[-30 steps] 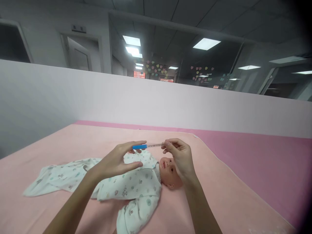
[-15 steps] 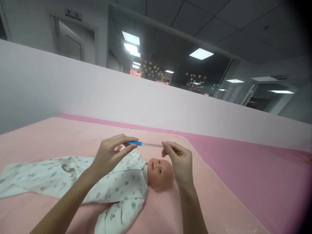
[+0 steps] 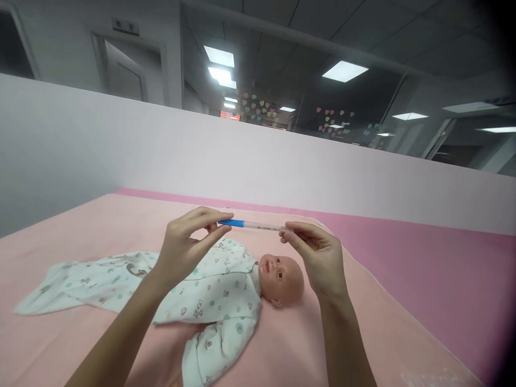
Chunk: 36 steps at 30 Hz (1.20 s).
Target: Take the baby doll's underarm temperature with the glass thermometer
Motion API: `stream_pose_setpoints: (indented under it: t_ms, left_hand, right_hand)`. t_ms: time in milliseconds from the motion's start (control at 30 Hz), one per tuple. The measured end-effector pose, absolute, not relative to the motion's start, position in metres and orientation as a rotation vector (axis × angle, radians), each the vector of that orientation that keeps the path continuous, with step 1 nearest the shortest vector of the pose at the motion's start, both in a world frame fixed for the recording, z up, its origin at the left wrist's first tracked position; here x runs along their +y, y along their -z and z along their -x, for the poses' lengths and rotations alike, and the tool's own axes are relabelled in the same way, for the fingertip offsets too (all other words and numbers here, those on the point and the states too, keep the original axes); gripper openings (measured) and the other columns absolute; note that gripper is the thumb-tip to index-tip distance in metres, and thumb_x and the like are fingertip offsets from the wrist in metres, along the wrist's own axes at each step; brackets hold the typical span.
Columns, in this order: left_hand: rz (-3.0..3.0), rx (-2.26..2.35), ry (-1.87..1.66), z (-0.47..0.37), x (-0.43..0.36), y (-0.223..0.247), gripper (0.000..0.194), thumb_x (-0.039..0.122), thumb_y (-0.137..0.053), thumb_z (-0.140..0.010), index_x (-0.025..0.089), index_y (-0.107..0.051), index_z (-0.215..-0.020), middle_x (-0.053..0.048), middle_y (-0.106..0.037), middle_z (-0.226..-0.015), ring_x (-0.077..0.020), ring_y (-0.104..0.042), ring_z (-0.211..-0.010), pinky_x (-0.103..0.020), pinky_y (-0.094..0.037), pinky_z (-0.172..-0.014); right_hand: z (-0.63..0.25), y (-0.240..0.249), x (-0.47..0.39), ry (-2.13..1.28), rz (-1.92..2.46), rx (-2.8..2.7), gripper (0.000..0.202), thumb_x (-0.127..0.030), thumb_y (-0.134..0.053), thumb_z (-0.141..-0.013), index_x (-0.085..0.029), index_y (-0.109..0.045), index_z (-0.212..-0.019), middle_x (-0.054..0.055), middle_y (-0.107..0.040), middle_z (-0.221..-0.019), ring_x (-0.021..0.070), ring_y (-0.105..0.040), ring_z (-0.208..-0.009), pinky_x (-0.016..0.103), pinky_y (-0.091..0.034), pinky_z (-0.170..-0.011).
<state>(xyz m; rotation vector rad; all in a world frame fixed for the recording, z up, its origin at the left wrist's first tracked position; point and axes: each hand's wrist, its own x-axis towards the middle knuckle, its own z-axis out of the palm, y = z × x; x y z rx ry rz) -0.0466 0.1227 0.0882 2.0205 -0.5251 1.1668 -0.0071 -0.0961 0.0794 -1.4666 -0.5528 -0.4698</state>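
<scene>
Level between my two hands is a slim clear thermometer with a blue cap at its left end. Small dark marks show along the clear part. My left hand pinches the blue cap between thumb and fingers. The thumb and fingers of my right hand are closed on the clear right end, hiding its tip. Below and behind them a baby doll lies on its back, its bald head to the right. A white patterned suit clothes the doll, partly covered by my left arm.
A peach-pink mat lies under the doll. Beyond its right side shows a darker pink surface. Along the back runs a low white wall, with a window bearing heart stickers above it.
The view has shifted, so the doll sits farther right in the picture. My hands are slightly farther apart and higher in view, and more of the thermometer's clear part shows. Both grips stay.
</scene>
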Motion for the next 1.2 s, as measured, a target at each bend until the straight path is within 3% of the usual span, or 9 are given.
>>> stream_pose_setpoints:
  t_ms: [233,733,1200]
  left_hand:
    - [-2.113,-0.454,-1.049,0.052,0.121,-0.088,0.015,0.031,-0.057,-0.080,0.025,-0.067,-0.089,-0.001,-0.065,-0.081,-0.0115,-0.057,-0.072,-0.020,-0.044,-0.055]
    - [-2.118,-0.432,-1.002,0.059,0.122,-0.089,0.014,0.032,-0.055,-0.080,0.023,-0.067,-0.079,0.001,-0.061,-0.067,-0.0100,-0.051,-0.058,-0.020,-0.037,-0.045]
    - [-2.105,-0.510,-1.085,0.056,0.119,-0.089,0.013,0.030,-0.057,-0.079,0.025,-0.066,-0.087,0.000,-0.065,-0.079,-0.0117,-0.057,-0.066,-0.022,-0.045,-0.056]
  right_hand:
    - [0.011,-0.080,-0.095,0.457,1.395,-0.514,0.013,-0.030,-0.067,-0.070,-0.019,-0.069,-0.076,0.002,-0.065,-0.065,0.0137,-0.059,-0.057,0.030,-0.054,-0.058]
    - [0.012,-0.083,-0.098,0.343,1.422,-0.523,0.018,-0.035,-0.067,-0.070,-0.018,-0.067,-0.062,0.001,-0.060,-0.054,0.0145,-0.059,-0.057,0.028,-0.051,-0.056]
    - [0.013,-0.084,-0.099,0.370,1.387,-0.557,0.010,-0.029,-0.067,-0.070,-0.020,-0.070,-0.070,0.000,-0.061,-0.057,0.0120,-0.056,-0.055,0.027,-0.049,-0.053]
